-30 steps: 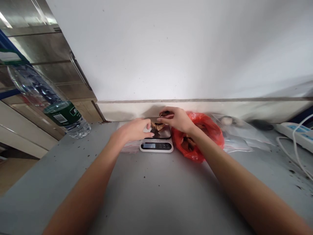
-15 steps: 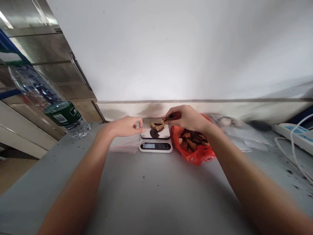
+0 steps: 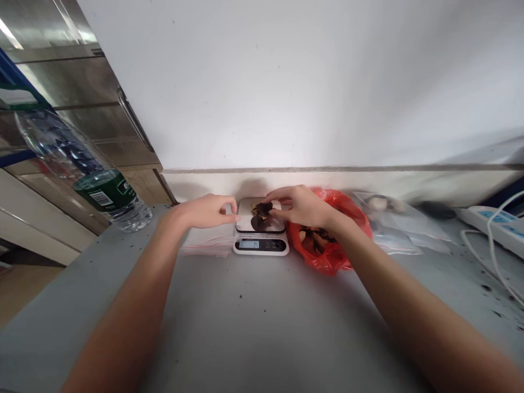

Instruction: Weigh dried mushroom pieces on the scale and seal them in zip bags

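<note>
On the small kitchen scale [image 3: 261,246] lies a little heap of dried mushroom-like pieces [image 3: 261,221], dark brown with some tan parts. My right hand [image 3: 305,206] is over the right side of the scale's plate, thumb and fingers apart at the edge of the topmost dark piece. My left hand [image 3: 210,210] rests at the plate's left edge, its thumb and fingers curved apart with nothing between them. A red plastic bag [image 3: 327,265] of similar dried pieces stands open just right of the scale, partly behind my right wrist. The display is lit, but its digits are blurred.
Clear zip bags [image 3: 207,245] lie left of the scale, partly under my left hand. More clear bags [image 3: 403,234] lie at the right. A large water bottle [image 3: 108,191] stands at the left, and a white power strip [image 3: 499,226] with a cable is far right.
My right hand has moved left from the bag's side to over the plate, and its fingers have spread. A dark dried piece now tops the heap. My left hand stays nearly still.
</note>
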A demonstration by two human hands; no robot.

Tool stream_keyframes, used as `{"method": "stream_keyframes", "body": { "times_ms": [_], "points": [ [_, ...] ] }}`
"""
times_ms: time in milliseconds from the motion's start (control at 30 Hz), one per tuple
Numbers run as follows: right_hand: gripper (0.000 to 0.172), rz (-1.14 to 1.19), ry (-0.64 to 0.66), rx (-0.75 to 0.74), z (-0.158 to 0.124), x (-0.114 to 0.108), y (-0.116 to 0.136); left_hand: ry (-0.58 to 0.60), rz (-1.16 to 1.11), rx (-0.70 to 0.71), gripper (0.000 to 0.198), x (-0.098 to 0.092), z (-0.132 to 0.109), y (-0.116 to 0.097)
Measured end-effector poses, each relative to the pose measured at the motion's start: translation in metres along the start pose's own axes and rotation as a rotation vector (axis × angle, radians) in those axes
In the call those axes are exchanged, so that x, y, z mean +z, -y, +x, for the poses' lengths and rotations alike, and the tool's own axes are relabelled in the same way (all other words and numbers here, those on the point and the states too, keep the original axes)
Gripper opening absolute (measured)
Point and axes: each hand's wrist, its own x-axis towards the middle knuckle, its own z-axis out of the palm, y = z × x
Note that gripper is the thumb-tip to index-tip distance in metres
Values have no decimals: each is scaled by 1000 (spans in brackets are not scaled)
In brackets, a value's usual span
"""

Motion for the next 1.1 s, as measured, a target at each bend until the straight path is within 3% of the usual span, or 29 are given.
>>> {"method": "stream_keyframes", "body": {
  "times_ms": [133, 333, 533, 633, 900, 1100],
  "points": [
    [22, 15, -73, -15, -4, -11, -2, 9, -10, -29, 43, -3, -4, 9],
    [20, -4, -63, -41, -11, -26, -2, 105, -66, -9, 42, -5, -3, 26],
    [33, -75, -14, 40, -19, -43, 0, 177, -134, -66, 57, -9, -6, 27],
    [32, -127, 25, 50, -23, -49, -1, 215, -143, -67, 59, -8, -5, 28],
    [31, -308, 216, 132, -25, -51, -3, 240, -135, -14, 52, -5, 0, 29],
    [31, -273, 172, 94, -24, -49, -4, 192, -111, 4, 33, -4, -1, 24]
  ]
}}
